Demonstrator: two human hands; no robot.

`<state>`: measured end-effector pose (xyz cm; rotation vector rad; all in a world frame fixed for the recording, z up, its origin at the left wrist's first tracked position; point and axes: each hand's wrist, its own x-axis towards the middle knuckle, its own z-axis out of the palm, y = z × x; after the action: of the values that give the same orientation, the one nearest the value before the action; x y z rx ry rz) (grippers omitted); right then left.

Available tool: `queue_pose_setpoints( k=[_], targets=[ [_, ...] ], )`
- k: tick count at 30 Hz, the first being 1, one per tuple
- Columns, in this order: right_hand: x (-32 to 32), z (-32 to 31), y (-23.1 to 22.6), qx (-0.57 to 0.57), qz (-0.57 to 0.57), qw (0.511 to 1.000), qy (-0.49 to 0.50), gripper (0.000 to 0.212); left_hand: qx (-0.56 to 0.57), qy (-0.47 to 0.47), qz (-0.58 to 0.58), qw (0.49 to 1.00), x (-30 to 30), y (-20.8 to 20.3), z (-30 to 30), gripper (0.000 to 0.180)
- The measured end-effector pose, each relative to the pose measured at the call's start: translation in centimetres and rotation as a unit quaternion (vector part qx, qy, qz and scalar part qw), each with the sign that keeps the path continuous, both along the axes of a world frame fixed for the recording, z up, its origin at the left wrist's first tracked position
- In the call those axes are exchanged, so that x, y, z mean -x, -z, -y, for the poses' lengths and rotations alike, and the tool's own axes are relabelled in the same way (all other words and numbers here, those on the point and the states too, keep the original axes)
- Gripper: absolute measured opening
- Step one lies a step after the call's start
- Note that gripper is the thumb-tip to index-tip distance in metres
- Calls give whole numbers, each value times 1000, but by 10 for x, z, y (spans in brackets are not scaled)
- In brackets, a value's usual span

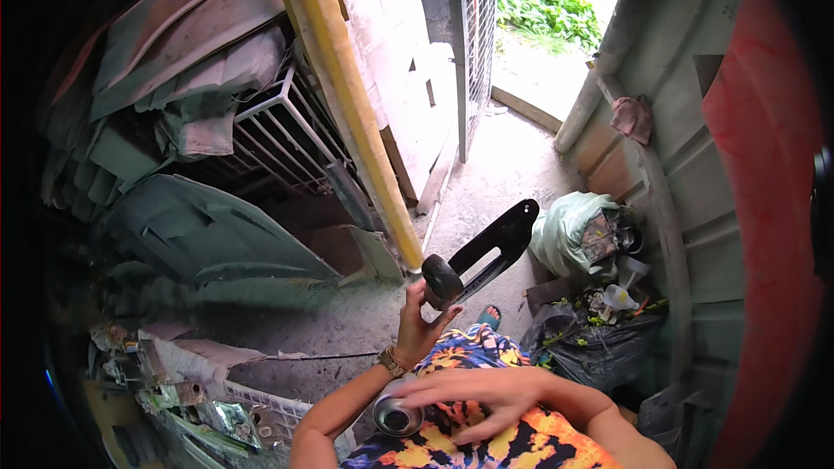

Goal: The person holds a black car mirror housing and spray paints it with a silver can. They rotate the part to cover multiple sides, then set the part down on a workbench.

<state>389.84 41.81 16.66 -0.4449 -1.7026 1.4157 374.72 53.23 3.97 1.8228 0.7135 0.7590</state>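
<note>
My left hand (419,328), with a watch on its wrist, is closed on the near end of a long black slotted part (508,233). Its fingers and thumb grip the thick, round, wheel-like piece (443,282) there; the slotted arm slants up and away to the right. I cannot tell the part's exact kind. My right hand (486,395) is blurred in front of my patterned clothing, its fingers stretched and apart. Those fingers pass over the edge of a silver can (400,412), whose round end faces up; what supports the can is hidden.
A yellow post (347,104) rises ahead on the left, before a white metal rack (282,126) and stacked panels. Right of my foot (492,316) lie a pale green sack (566,234) and a black rubbish bag (595,352). A mesh gate (473,43) borders the doorway.
</note>
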Motion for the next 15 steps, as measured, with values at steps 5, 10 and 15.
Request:
queue_pose_setpoints(
  k=[5, 10, 15],
  targets=[
    [-77, 16, -29, -112, 173, 906, 368, 91, -29, 37, -12, 999, -1, -3, -1, 70],
    [-91, -25, -57, -114, 418, 845, 313, 81, -79, 91, -11, 993, -16, -12, -3, 68],
    [-100, -36, -49, -132, 416, 862, 258, 73, -73, 96, -24, 992, -11, -9, -3, 73]
  ],
)
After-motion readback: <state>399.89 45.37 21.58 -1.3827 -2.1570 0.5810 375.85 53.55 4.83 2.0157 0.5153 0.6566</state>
